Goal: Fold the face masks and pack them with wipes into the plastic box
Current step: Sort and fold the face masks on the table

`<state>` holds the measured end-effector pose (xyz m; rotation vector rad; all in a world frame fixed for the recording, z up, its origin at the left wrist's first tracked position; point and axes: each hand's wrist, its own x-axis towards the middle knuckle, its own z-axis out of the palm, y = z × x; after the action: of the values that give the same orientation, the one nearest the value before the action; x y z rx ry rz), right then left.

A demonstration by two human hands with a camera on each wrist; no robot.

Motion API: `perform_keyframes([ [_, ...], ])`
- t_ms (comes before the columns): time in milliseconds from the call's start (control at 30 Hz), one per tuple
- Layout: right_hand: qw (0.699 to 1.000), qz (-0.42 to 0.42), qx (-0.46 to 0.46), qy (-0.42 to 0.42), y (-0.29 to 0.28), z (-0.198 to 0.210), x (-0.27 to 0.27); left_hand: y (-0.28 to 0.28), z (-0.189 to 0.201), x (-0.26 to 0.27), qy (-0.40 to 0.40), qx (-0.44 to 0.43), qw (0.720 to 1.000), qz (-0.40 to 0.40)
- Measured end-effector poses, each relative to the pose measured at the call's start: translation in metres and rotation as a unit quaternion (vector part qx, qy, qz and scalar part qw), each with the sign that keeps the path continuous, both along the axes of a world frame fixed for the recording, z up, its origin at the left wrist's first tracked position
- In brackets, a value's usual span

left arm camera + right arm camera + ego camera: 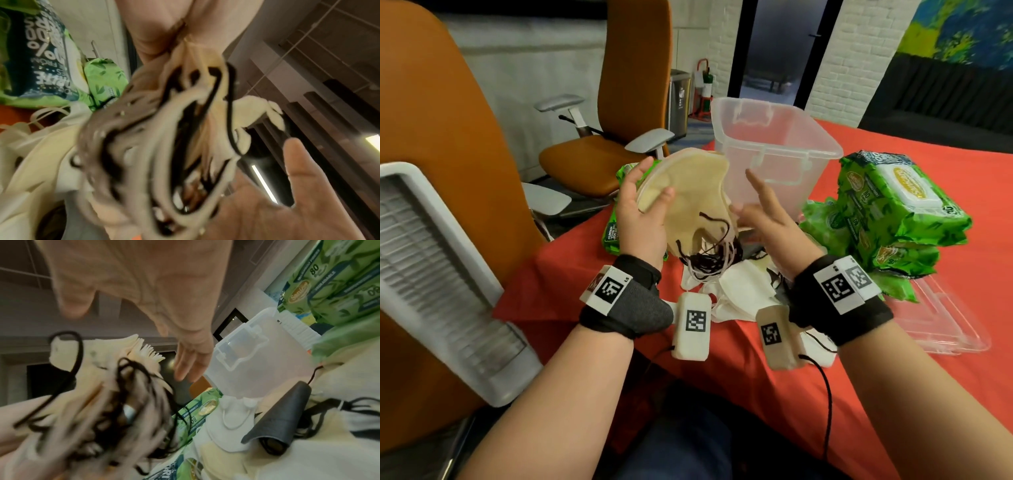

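Beige cloth face masks (688, 192), floppy stack with dangling ear loops, gripped by left hand (642, 219) above counter (859, 394), beside clear plastic box (774, 147). Right hand (767, 212) spread, empty. Light, soft; probably best pinched at folded edge, loops snag.

Blurred, seemingly tangled mask loops (115, 395) beside the open-fingered right hand (156, 293).
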<state>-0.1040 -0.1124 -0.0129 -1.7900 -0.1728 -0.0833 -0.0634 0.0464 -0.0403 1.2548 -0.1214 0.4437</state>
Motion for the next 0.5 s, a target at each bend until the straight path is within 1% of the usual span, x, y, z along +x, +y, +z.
perform_keyframes([
  [67, 0.999, -0.018, 0.007, -0.042, 0.004, 0.004, -0.001, -0.003, 0.001, 0.0, 0.001, 0.013, 0.999, -0.034],
  [100, 0.998, -0.013, 0.008, -0.064, 0.006, 0.004, -0.001, -0.005, 0.0, 0.0, 0.001, 0.018, 0.999, -0.046],
  [167, 0.994, 0.024, 0.001, -0.105, 0.009, 0.004, -0.001, -0.009, 0.001, -0.002, -0.002, 0.028, 0.998, -0.053],
  [233, 0.989, 0.062, -0.028, -0.128, 0.01, 0.001, 0.001, -0.011, 0.001, -0.001, -0.006, 0.027, 0.998, -0.056],
  [300, 0.987, 0.079, -0.047, -0.134, 0.006, -0.005, 0.004, -0.011, 0.002, 0.0, -0.004, 0.024, 0.998, -0.065],
  [367, 0.989, 0.08, -0.037, -0.119, 0.004, -0.008, 0.006, -0.011, 0.003, 0.001, -0.006, 0.039, 0.997, -0.067],
  [500, 0.993, 0.077, -0.019, -0.092, 0.0, -0.012, 0.01, -0.013, 0.0, 0.009, 0.005, 0.06, 0.998, -0.038],
])
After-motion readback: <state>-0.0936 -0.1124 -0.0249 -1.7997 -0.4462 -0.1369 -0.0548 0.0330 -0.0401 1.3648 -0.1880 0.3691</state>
